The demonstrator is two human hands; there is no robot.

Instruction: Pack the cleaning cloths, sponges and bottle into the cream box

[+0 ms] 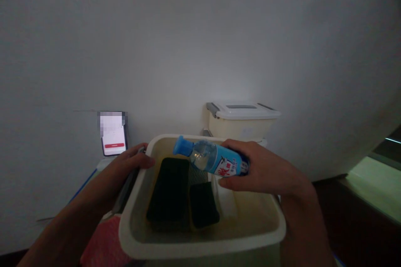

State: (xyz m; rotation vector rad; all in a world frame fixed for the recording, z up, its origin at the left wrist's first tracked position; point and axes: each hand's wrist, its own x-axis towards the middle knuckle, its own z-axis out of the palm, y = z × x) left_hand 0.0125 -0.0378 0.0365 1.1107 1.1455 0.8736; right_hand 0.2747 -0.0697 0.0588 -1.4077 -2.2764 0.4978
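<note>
My right hand is wrapped round a small clear bottle with a blue cap and a blue label. The bottle lies nearly level, cap to the left, over a cream plastic storage box. My left hand grips the box's left rim near its grey latch, thumb over the edge. Inside the box are a large dark green block, a smaller dark green pad that looks like a scouring sponge, and a white item I cannot identify.
A lidded cream box with grey latches stands behind, against the wall. A lit phone leans at the left. Pinkish-red cloth shows below my left arm. At the far right is a pale green surface.
</note>
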